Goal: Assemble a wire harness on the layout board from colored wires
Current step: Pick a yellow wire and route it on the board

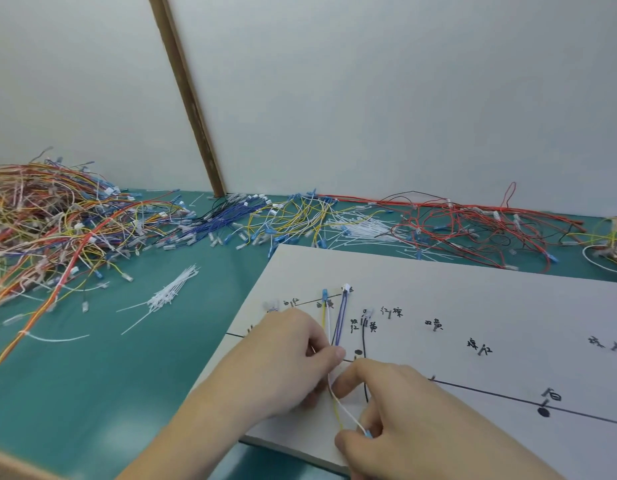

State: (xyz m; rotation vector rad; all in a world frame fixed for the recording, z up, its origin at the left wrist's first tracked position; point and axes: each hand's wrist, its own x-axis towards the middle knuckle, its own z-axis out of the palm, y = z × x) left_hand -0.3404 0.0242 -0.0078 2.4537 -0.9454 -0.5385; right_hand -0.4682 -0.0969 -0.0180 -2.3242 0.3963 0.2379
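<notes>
Running between both hands' fingers [329, 355]: yellow and white wires [338, 407].

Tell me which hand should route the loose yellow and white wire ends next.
Right, probably. The right hand already pinches the lower ends of the yellow wire and white wire near the layout board front edge, while the left hand pins the bundle higher up by the purple wires.

Two bare forearms, left hand [286, 362] and right hand [397, 420], no sleeves, rings or gloves.
</notes>
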